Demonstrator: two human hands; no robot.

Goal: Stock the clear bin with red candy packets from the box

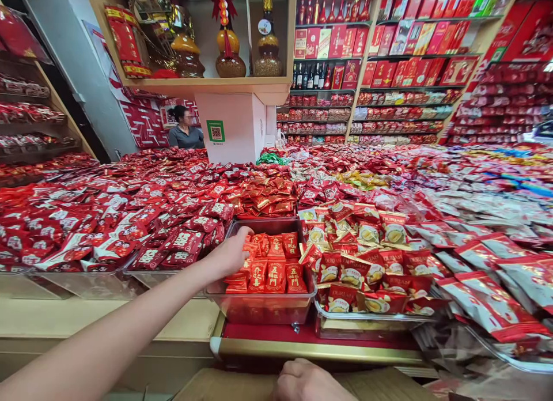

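My left hand [233, 254] reaches into a clear plastic bin [268, 310] at the centre, its fingers closed against small red packets [275, 274] with gold lettering; what its fingertips hold is hard to make out. The packets stand in rows in the bin. Low in the picture, my right hand [302, 382] is curled over a brown cardboard box [233, 385], just below the counter's gold edge. Its fingertips are partly hidden, and whatever they hold is hidden too.
Right of the bin stands a tray of durian-labelled packets [367, 268]. Red packets [181, 242] heap up on the left. A gold-trimmed counter edge [319, 349] runs in front. A white box with a QR code [233, 130] stands behind; a person [185, 133] is beyond it.
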